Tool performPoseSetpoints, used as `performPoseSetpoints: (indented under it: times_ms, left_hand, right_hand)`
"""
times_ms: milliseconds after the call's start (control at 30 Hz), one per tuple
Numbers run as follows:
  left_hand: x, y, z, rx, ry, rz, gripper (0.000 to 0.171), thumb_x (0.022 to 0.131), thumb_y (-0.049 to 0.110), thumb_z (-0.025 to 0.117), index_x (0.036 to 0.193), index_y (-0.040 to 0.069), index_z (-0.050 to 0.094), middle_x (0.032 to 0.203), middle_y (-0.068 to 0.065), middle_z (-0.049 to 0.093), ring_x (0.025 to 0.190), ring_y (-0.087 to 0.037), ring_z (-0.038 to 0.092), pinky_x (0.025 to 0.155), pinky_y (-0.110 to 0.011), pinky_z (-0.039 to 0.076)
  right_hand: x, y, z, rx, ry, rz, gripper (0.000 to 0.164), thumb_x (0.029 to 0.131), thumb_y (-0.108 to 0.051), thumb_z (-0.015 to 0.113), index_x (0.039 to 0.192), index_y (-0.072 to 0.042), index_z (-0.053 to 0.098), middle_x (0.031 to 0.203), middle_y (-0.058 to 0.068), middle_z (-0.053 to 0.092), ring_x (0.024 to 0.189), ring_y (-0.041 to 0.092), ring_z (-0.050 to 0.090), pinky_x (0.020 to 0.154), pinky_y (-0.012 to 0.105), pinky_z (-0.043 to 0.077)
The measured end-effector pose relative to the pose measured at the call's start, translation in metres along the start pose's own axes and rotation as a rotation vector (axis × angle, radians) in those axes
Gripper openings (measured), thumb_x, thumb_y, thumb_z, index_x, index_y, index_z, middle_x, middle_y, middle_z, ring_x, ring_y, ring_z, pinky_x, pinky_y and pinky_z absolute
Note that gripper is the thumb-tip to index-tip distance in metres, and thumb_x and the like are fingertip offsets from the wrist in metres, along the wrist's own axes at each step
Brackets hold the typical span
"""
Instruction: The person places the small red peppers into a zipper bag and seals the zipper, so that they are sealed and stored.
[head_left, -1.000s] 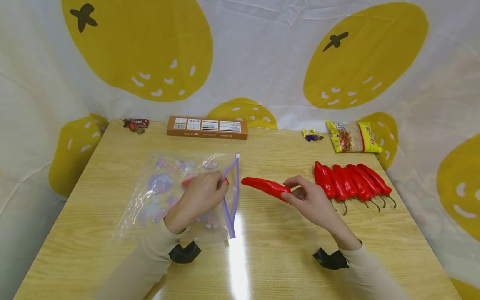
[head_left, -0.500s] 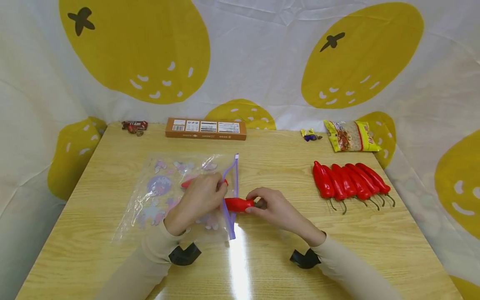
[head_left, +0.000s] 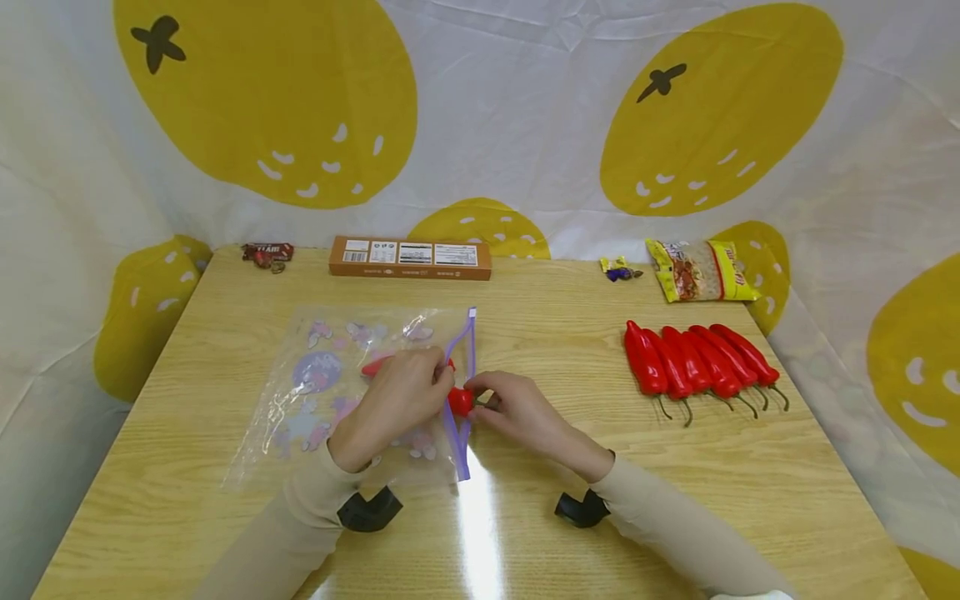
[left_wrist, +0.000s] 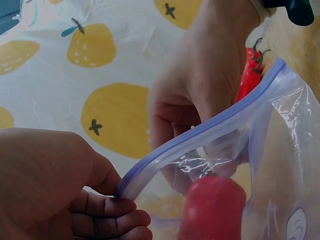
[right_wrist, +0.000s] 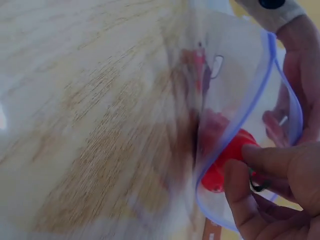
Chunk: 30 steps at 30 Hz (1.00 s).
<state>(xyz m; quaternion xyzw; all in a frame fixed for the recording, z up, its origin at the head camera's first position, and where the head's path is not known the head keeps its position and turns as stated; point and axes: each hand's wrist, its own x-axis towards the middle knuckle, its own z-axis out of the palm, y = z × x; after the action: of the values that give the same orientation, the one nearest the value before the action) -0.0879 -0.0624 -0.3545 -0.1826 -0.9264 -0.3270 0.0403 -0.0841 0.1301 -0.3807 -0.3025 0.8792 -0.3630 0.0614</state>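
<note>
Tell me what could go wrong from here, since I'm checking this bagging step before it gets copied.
The left hand pinches only the zip-bag's purple rim; if it slips, the mouth may close on the red pepper, which is only partly in. The right hand pushes from the stem end, so the stem could bend or snap. A pepper already in the zip-bag might block the way.
</note>
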Motion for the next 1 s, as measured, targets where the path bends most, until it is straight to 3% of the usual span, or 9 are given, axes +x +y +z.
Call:
performPoseSetpoints:
  times_ms: [300, 533, 767, 1000]
  left_hand:
    - [0.000, 0.000, 0.000, 0.015, 0.015, 0.015, 0.023, 0.083, 0.012, 0.054, 0.062, 0.012, 0.046, 0.054, 0.003, 0.040, 0.045, -0.009, 0.036, 0.041, -0.023, 0.029]
    - [0.000, 0.001, 0.000, 0.010, 0.001, 0.020, 0.019, 0.082, 0.011, 0.053, 0.064, 0.012, 0.048, 0.055, 0.003, 0.042, 0.047, -0.010, 0.037, 0.043, -0.024, 0.031]
    - [0.000, 0.001, 0.000, 0.005, 0.005, 0.015, 0.024, 0.083, 0.011, 0.052, 0.060, 0.013, 0.042, 0.053, 0.004, 0.038, 0.044, -0.007, 0.034, 0.041, -0.022, 0.028]
    - [0.000, 0.001, 0.000, 0.019, -0.004, 0.013, 0.022, 0.083, 0.013, 0.052, 0.061, 0.013, 0.046, 0.054, 0.004, 0.041, 0.047, -0.009, 0.038, 0.044, -0.024, 0.031]
  right_hand:
    - [0.019, -0.004, 0.009, -0.194, 0.018, 0.001, 0.021, 0.081, -0.014, 0.067, 0.101, -0.009, 0.063, 0.075, -0.003, 0.066, 0.062, 0.003, 0.058, 0.055, 0.016, 0.044]
    - [0.034, -0.003, 0.009, -0.318, 0.082, 0.020, 0.018, 0.080, -0.026, 0.070, 0.087, -0.011, 0.064, 0.065, -0.005, 0.063, 0.053, 0.003, 0.053, 0.049, 0.016, 0.040]
    - [0.042, 0.001, 0.011, -0.383, 0.082, 0.062, 0.028, 0.080, -0.036, 0.068, 0.075, -0.009, 0.061, 0.058, -0.004, 0.057, 0.047, 0.005, 0.045, 0.043, 0.018, 0.036]
    - [0.042, 0.004, 0.014, -0.407, 0.073, 0.083, 0.029, 0.082, -0.037, 0.066, 0.068, -0.012, 0.059, 0.052, -0.006, 0.049, 0.044, 0.005, 0.042, 0.040, 0.019, 0.034]
